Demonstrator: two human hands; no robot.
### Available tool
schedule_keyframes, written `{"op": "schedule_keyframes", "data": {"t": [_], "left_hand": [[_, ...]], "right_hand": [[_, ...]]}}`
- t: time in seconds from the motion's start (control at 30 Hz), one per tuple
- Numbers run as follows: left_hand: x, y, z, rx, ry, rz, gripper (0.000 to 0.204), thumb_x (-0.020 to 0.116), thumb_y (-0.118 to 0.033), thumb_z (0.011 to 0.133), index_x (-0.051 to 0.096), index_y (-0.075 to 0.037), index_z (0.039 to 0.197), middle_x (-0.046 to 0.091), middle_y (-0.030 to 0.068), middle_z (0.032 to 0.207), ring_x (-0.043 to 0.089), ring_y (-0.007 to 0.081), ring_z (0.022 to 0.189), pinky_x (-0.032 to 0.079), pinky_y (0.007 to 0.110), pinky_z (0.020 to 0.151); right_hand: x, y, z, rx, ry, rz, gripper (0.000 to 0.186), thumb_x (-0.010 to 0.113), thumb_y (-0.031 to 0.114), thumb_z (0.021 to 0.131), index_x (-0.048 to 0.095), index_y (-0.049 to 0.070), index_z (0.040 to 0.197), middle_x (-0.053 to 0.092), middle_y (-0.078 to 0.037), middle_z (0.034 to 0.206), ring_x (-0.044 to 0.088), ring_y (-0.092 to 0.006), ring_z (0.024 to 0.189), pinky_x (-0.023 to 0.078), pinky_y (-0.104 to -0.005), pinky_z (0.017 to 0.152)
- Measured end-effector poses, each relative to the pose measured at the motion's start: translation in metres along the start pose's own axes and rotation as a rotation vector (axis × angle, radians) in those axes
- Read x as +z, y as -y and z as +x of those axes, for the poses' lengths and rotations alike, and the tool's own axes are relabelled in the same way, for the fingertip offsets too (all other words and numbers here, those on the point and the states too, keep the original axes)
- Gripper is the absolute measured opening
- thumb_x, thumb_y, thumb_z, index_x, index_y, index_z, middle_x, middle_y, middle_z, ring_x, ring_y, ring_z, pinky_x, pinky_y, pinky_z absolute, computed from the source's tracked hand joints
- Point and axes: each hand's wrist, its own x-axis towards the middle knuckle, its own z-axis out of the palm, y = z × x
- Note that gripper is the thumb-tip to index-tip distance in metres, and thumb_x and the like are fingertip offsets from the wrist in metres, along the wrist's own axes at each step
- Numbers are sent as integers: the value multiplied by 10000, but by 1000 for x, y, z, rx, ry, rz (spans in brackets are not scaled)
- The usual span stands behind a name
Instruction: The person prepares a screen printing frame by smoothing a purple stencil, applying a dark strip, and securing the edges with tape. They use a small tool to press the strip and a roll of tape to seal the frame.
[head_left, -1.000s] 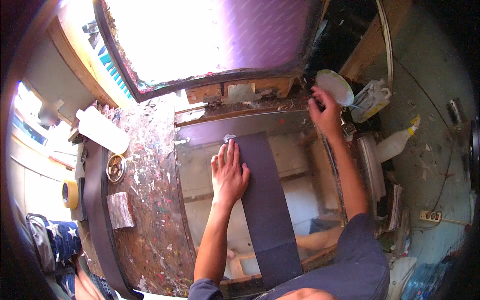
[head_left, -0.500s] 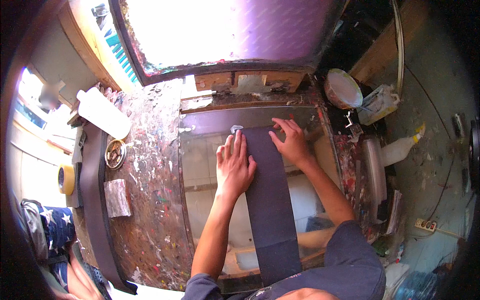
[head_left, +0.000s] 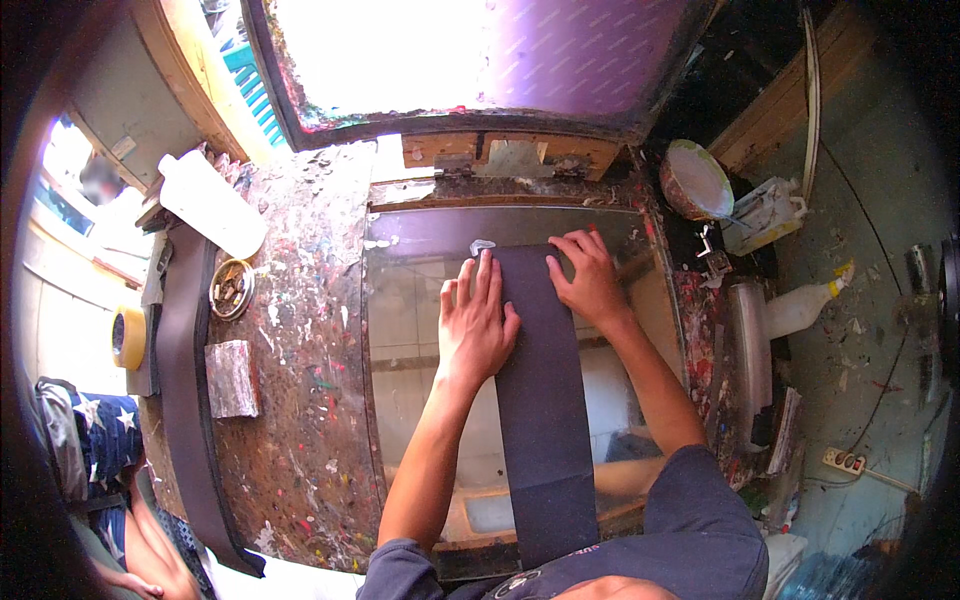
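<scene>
Paint-spattered counter [head_left: 300, 400] is carrying a glass pane [head_left: 410, 330], and a long dark strip [head_left: 545, 420] is lying down the middle of that pane, running from the person's body up to the fingers. Both hands are pressing flat on the strip's far end. The left hand [head_left: 478, 330] is resting with its fingers [head_left: 482, 280] spread apart, partly on the strip's left edge and partly on the glass. The right hand [head_left: 585, 280] is lying on the strip's right edge, fingers [head_left: 570, 245] apart and slightly bent, gripping nothing. Well left of the fingers, a white bottle [head_left: 212, 203] is lying on its side, and a small round tin [head_left: 232, 288] is sitting just below it. Right of the fingers, a white bowl [head_left: 695, 180] is standing.
</scene>
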Motion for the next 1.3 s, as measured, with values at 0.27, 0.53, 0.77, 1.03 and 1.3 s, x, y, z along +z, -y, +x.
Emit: {"op": "schedule_keyframes", "data": {"t": [0.27, 0.53, 0.77, 1.03, 1.3], "left_hand": [[0, 0, 0, 0, -3, -5, 640, 496, -297, 933, 384, 4, 1487, 302, 132, 1606, 290, 323, 1463, 228, 491, 1175], [0, 0, 1, -6, -5, -2, 641, 498, -289, 931, 381, 2, 1490, 315, 132, 1599, 303, 320, 1456, 229, 490, 1177], [-2, -1, 1, -3, -3, -17, 639, 501, -283, 929, 383, 3, 1487, 316, 135, 1597, 294, 323, 1460, 236, 491, 1173], [-1, -1, 0, -3, 9, -3, 637, 493, -289, 934, 382, 8, 1486, 303, 140, 1600, 285, 321, 1460, 235, 486, 1176], [1, 0, 1, -3, -15, -12, 631, 512, -284, 927, 397, 6, 1475, 315, 133, 1594, 293, 326, 1455, 234, 494, 1174]], "right_hand": [[-4, 3, 1, -7, 16, -120, 282, 706, 169, 841, 715, 52, 1098, 614, -120, 1032, 573, -304, 1015, 486, -422, 911], [-6, 5, 1, 6, 37, -155, 301, 711, 203, 835, 724, 87, 1112, 593, -111, 1039, 563, -299, 1016, 475, -422, 917], [-6, 5, 0, 4, -2, -232, 319, 721, 235, 826, 723, 72, 1099, 582, -109, 1051, 555, -289, 1019, 467, -412, 901], [-8, 5, -1, 11, -50, -213, 269, 755, 255, 800, 745, 51, 974, 591, -103, 998, 561, -289, 979, 473, -413, 883], [-5, 0, -3, 21, -88, -162, 242, 804, 264, 766, 754, 59, 885, 598, -80, 963, 568, -289, 958, 484, -413, 860]]}}
